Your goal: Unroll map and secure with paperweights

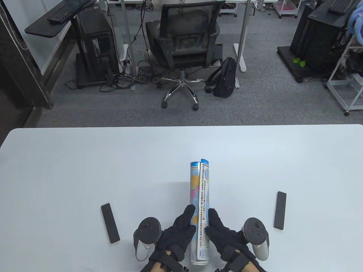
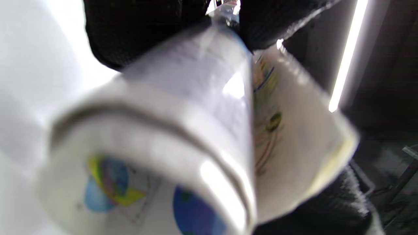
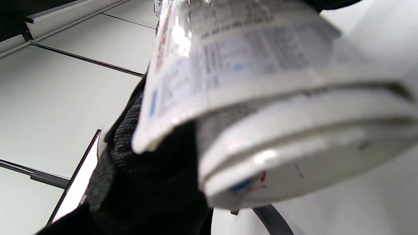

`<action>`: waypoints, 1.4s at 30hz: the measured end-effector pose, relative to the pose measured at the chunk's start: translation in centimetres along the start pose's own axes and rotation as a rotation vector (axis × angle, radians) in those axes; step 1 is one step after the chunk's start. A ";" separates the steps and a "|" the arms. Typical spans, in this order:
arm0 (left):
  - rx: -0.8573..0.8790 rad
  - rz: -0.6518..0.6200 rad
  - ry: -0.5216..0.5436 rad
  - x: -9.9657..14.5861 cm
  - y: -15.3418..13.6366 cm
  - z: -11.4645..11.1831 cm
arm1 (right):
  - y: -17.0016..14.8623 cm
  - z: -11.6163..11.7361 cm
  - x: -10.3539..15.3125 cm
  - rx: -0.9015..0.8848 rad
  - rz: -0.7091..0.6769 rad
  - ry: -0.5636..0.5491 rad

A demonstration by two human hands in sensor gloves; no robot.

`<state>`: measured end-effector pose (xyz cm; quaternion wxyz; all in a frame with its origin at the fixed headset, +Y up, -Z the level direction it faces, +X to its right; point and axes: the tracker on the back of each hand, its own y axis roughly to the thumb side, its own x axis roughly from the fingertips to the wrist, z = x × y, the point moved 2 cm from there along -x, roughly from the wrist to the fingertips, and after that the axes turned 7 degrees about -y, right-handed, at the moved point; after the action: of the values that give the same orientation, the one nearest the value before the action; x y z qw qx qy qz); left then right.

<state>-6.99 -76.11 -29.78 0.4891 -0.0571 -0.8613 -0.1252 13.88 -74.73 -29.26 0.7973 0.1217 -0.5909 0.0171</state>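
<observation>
Looking down from the table view, I see a rolled map [image 1: 200,209] lying on the white worktop [image 1: 85,170], running away from me down the middle, its near end between my two gloved hands. My left hand [image 1: 177,232] rests curled against the roll's left side and my right hand [image 1: 224,236] against its right, each partly closed around the tube rather than flat. A loose outer edge stands slightly apart along the right of the roll. One black paperweight [image 1: 110,223] lies well apart to the left, a second paperweight [image 1: 280,210] well apart to the right; neither is touched. I judge unrolling has barely begun: it would go best with one hand pinning the free edge flat while the other rolls the tube sideways. Open worktop lies on both sides, though each paperweight sits in the sheet's path, and the near edge is close under my wrists. From the left wrist view, blurred, the tube's end fills the frame, with dark glove [image 2: 137,29] wrapped over its top and the loose flap lifting to the right. From the right wrist view, also blurred, the printed roll [image 3: 261,98] crosses the frame with black glove [image 3: 147,182] beneath it.
</observation>
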 end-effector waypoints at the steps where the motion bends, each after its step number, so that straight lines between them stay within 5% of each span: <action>1: -0.003 0.015 -0.004 -0.1 -0.2 -0.2 | 0.0 0.1 0.0 0.007 0.004 0.005; 13: -0.043 0.045 0.085 0.2 0.4 0.6 | -0.2 0.3 -0.1 0.024 0.014 0.020; 21: -0.114 0.126 0.133 0.5 0.4 1.0 | 1.0 -1.5 0.0 0.078 -0.066 -0.111; 32: -0.188 0.260 0.115 0.3 -0.7 0.5 | 1.0 1.6 -0.4 0.743 -0.096 0.211; 42: -0.278 0.304 0.110 0.2 -0.9 0.1 | -2.6 2.2 -0.9 0.976 0.107 0.393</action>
<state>-7.35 -76.94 -29.77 0.5361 -0.2464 -0.7892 -0.1705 11.96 -77.60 -29.96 0.7415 0.4430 -0.3591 0.3536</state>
